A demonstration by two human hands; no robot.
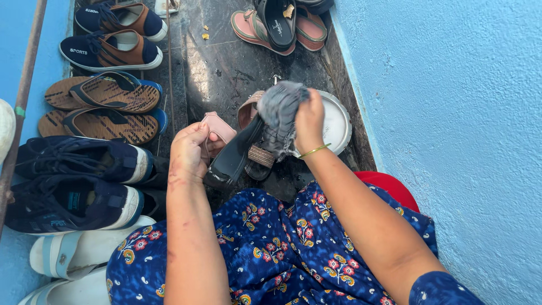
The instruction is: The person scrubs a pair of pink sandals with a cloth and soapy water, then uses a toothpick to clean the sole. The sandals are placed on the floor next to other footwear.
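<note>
Sandal (234, 155), dark-soled with a pink strap, sits tilted over the person's lap at the middle of the scene, and the left hand (189, 152) is clamped round its near end by the strap, while the right hand (307, 121) is bunched tight on a grey cloth (279, 116) pressed against the upper part of the shoe. Risk, as I read it: the grip is only at one end, so a hard rub could twist the sandal loose and drop it onto the wet dark floor (226, 62). Just behind the cloth sits a round metal dish (337, 121), close enough that a wide sweep of that elbow might knock it. A second brownish sandal (257, 158) lies under the held one, crowding the space. Left side is packed: navy sneakers (73, 181), brown flip-flops (104, 107), navy-and-brown slip-ons (113, 48), white sandals (73, 254) near. Far off, pink and black slippers (276, 25). Blue wall (451, 113) hems in the right, so little room to swing.
</note>
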